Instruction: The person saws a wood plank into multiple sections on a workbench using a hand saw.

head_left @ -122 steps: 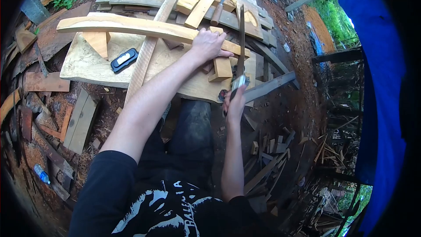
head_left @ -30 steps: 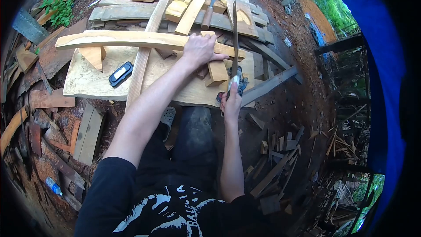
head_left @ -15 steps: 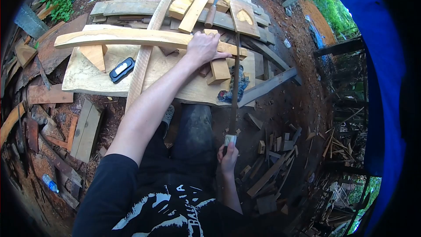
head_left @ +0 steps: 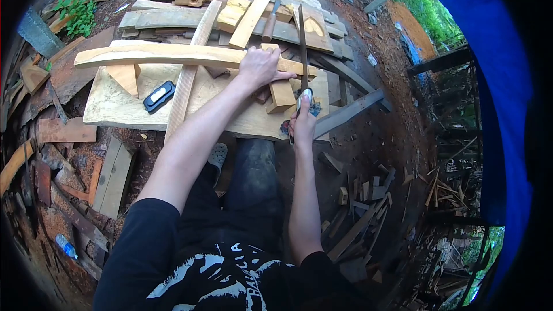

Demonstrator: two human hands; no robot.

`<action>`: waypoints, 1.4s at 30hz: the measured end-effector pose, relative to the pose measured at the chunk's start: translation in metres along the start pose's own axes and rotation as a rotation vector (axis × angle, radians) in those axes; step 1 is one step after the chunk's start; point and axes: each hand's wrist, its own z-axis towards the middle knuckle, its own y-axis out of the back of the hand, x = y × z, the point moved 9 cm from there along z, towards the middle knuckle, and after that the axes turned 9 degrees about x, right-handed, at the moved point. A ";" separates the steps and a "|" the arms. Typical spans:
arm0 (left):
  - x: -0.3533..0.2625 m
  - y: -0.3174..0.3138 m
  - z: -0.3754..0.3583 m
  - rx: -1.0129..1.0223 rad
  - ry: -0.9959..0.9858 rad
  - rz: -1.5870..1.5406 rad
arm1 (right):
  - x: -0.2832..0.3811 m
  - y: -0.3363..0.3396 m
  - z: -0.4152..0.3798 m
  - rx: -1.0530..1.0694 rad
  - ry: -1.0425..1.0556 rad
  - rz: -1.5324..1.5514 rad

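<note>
A long pale wooden bar (head_left: 167, 54) lies across the bench, over a rough-sawn strip (head_left: 190, 83) and a small block (head_left: 280, 95). My left hand (head_left: 260, 68) presses down on the bar near its right end, fingers wrapped over it, thumb along its side. My right hand (head_left: 303, 121) is closed around the light handle of a saw (head_left: 303, 52). The saw's narrow dark blade points away from me and crosses the bar's right end, close to my left thumb. Left of my forearm, a black case with a white middle (head_left: 159, 97) rests on the thick slab (head_left: 127, 109).
Behind the bar are a chisel (head_left: 270, 24), a plank with a heart-shaped mark (head_left: 314, 30) and a wooden plane (head_left: 190, 0). Offcuts (head_left: 361, 219) litter the ground at right. A bottle (head_left: 66, 246) lies lower left. A blue tarp (head_left: 484, 52) hangs at right.
My right hand has moved forward with the saw, from near my knee up to the bench edge, and the blade now reaches farther past the bar. My left hand keeps its hold.
</note>
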 end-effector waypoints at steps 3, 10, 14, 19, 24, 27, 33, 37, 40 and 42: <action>0.001 -0.002 0.000 0.007 0.003 0.012 | -0.005 -0.003 -0.008 0.033 0.041 0.053; 0.002 -0.006 -0.001 -0.034 0.001 0.017 | -0.077 0.026 -0.110 0.117 0.075 0.094; 0.003 -0.009 0.001 -0.025 -0.007 0.028 | -0.112 0.050 -0.180 0.122 0.002 0.123; 0.003 -0.011 0.001 -0.084 -0.048 -0.013 | -0.102 0.056 -0.187 0.117 0.029 0.079; 0.000 -0.005 -0.001 -0.065 -0.084 -0.002 | -0.033 0.020 -0.094 0.152 0.024 -0.009; 0.000 -0.005 0.000 -0.028 -0.072 0.001 | 0.000 0.002 -0.018 0.071 0.028 -0.013; 0.003 -0.005 0.000 -0.163 -0.070 0.009 | 0.000 -0.004 0.000 0.066 0.026 0.021; 0.003 -0.002 -0.001 -0.196 -0.062 0.077 | -0.018 0.000 -0.037 0.084 0.064 0.061; 0.000 -0.005 0.002 -0.194 -0.038 0.125 | -0.047 0.018 -0.092 0.085 0.038 0.096; 0.002 -0.008 0.001 -0.174 -0.016 0.146 | -0.078 0.035 -0.136 0.117 0.027 0.084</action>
